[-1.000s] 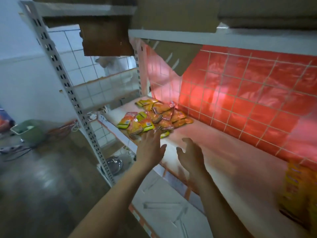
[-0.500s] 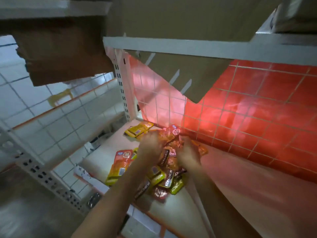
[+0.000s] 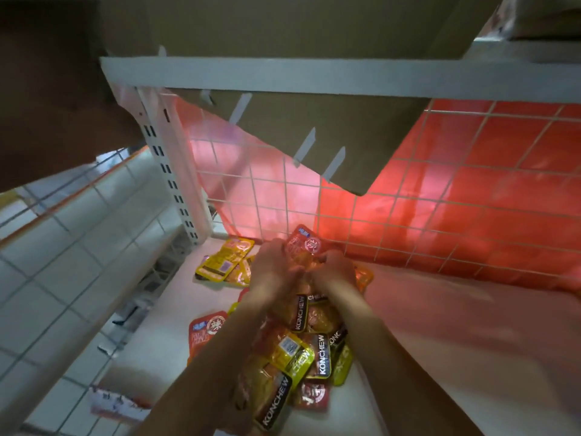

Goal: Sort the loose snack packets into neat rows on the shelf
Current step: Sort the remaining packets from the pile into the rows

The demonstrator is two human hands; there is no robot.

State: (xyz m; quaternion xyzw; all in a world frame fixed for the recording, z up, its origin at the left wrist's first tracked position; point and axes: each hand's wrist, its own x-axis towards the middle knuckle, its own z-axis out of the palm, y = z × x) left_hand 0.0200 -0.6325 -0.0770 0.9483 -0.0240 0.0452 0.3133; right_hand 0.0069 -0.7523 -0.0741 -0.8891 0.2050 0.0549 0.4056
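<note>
A loose pile of snack packets (image 3: 309, 350), yellow, orange and red, lies on the white shelf (image 3: 440, 341) near its left end. My left hand (image 3: 273, 272) and my right hand (image 3: 334, 273) are together at the far end of the pile, fingers curled around a red packet (image 3: 303, 245) that stands up between them. More packets lie under and between my forearms. Two yellow packets (image 3: 228, 262) lie apart at the back left, and a red one (image 3: 206, 332) sits to the left of my left arm.
A wire grid with red sheeting (image 3: 456, 190) backs the shelf. A white slotted upright (image 3: 176, 171) stands at the back left corner. The upper shelf (image 3: 314, 80) and a hanging cardboard flap (image 3: 314, 140) are overhead. White wall tiles (image 3: 63, 262) are at left.
Both hands reached from the shelf's front edge into the pile and closed on a red packet at its far end. The view moved closer to the shelf.
</note>
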